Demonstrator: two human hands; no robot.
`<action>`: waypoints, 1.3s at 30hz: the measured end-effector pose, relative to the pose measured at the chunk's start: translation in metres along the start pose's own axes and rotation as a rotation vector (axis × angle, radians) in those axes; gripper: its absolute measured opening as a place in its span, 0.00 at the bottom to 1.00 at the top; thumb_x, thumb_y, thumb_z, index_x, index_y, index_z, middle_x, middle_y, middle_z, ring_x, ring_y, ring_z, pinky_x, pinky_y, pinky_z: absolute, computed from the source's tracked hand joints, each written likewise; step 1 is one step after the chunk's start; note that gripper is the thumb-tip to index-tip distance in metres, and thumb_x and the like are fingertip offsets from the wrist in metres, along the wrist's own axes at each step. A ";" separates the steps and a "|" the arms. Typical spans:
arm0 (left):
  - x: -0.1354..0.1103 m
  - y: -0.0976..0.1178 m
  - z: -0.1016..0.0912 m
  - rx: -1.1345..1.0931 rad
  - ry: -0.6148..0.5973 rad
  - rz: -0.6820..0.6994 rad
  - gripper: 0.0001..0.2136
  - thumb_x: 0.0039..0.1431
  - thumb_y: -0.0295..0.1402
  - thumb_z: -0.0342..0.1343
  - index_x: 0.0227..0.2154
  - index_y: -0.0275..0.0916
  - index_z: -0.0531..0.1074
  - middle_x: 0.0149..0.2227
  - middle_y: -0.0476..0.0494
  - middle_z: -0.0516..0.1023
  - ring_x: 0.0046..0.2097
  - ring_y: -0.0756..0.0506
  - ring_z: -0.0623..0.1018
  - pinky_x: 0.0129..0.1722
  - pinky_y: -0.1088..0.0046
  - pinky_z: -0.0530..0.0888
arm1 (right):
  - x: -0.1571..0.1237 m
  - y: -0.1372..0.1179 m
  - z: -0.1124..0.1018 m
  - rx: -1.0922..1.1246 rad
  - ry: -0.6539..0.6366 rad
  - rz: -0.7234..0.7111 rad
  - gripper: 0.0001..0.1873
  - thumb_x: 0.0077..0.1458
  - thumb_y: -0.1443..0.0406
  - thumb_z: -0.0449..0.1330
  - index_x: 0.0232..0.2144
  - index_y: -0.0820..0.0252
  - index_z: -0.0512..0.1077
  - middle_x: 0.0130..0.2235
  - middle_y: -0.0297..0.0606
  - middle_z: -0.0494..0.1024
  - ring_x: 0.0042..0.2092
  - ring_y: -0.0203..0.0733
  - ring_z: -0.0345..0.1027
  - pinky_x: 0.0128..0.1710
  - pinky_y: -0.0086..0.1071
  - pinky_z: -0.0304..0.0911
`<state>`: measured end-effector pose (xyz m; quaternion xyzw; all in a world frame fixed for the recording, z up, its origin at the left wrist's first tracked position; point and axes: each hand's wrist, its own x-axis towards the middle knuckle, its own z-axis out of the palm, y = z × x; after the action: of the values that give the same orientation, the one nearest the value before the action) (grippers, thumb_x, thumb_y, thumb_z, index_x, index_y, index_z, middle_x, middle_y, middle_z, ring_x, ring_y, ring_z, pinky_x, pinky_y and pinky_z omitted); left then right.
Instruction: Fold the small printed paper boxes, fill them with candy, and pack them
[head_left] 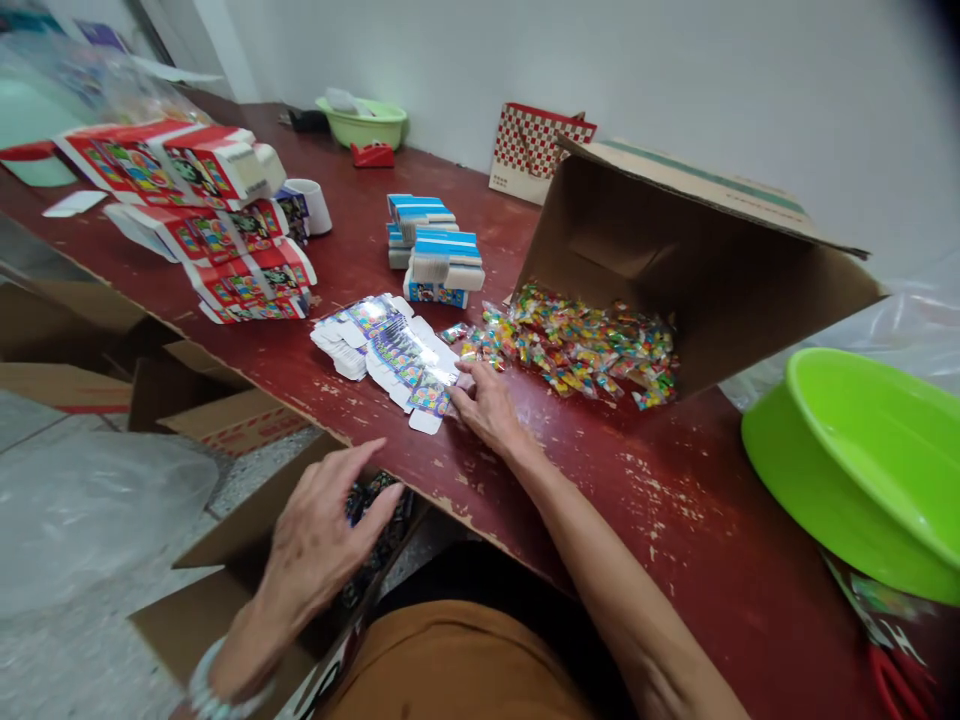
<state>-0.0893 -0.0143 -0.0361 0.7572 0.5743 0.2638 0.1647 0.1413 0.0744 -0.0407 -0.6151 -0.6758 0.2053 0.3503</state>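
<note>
My right hand [489,405] rests on the red table [660,500], its fingers stretched flat against the near end of a fanned row of flat printed cartons [390,350]. My left hand [322,530] hovers with spread fingers over an open cardboard box [225,590] below the table edge, which holds dark printed items. A heap of small colourful wrapped candies [577,345] spills from a tipped cardboard box [697,250] just right of my right hand.
Stacks of folded red cartons [210,220] stand at the far left, blue-and-white ones [435,250] in the middle. A green basin [862,460] sits at the right edge, another green bowl [364,122] and a checked paper bag [532,150] by the wall. More boxes lie on the floor.
</note>
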 end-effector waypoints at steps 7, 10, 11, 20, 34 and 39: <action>0.062 0.018 0.043 0.539 0.067 0.113 0.29 0.62 0.51 0.50 0.59 0.36 0.68 0.41 0.35 0.76 0.41 0.35 0.73 0.36 0.61 0.66 | 0.026 -0.001 0.012 -0.286 -0.237 0.081 0.27 0.49 0.50 0.67 0.47 0.57 0.68 0.51 0.44 0.64 0.50 0.51 0.67 0.46 0.42 0.63; 0.064 0.012 0.044 0.557 0.049 0.117 0.30 0.61 0.54 0.50 0.57 0.37 0.69 0.41 0.36 0.75 0.41 0.35 0.73 0.35 0.63 0.65 | 0.023 0.002 0.009 -0.250 -0.231 0.097 0.25 0.48 0.51 0.68 0.44 0.57 0.69 0.48 0.41 0.64 0.49 0.49 0.66 0.45 0.40 0.63; 0.063 0.011 0.044 0.550 0.038 0.115 0.29 0.61 0.54 0.50 0.56 0.37 0.70 0.40 0.37 0.75 0.41 0.36 0.73 0.35 0.63 0.65 | 0.022 0.003 0.008 -0.224 -0.217 0.102 0.24 0.47 0.52 0.68 0.43 0.57 0.69 0.48 0.40 0.64 0.49 0.48 0.65 0.45 0.40 0.63; 0.049 0.021 0.042 0.269 0.104 0.087 0.27 0.57 0.48 0.59 0.53 0.36 0.67 0.43 0.37 0.75 0.44 0.36 0.74 0.42 0.61 0.69 | -0.019 0.013 -0.006 0.293 0.050 0.228 0.09 0.47 0.62 0.65 0.31 0.58 0.71 0.30 0.31 0.72 0.30 0.36 0.65 0.32 0.30 0.61; 0.021 0.063 0.020 -1.450 -1.157 -0.399 0.23 0.45 0.46 0.67 0.39 0.34 0.76 0.29 0.43 0.78 0.29 0.43 0.80 0.32 0.67 0.74 | -0.091 -0.014 -0.057 0.776 -0.262 0.064 0.15 0.51 0.56 0.67 0.30 0.59 0.69 0.26 0.31 0.74 0.26 0.34 0.66 0.28 0.29 0.62; 0.019 0.073 0.023 -1.190 -0.962 -0.364 0.17 0.44 0.42 0.69 0.31 0.35 0.74 0.26 0.45 0.77 0.27 0.47 0.76 0.32 0.70 0.73 | -0.100 -0.017 -0.065 0.506 -0.242 -0.019 0.08 0.56 0.61 0.64 0.37 0.57 0.71 0.28 0.31 0.73 0.31 0.37 0.69 0.34 0.31 0.65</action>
<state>-0.0147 -0.0162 -0.0103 0.4667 0.3170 0.1392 0.8138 0.1761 -0.0355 -0.0073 -0.4727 -0.6457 0.4363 0.4115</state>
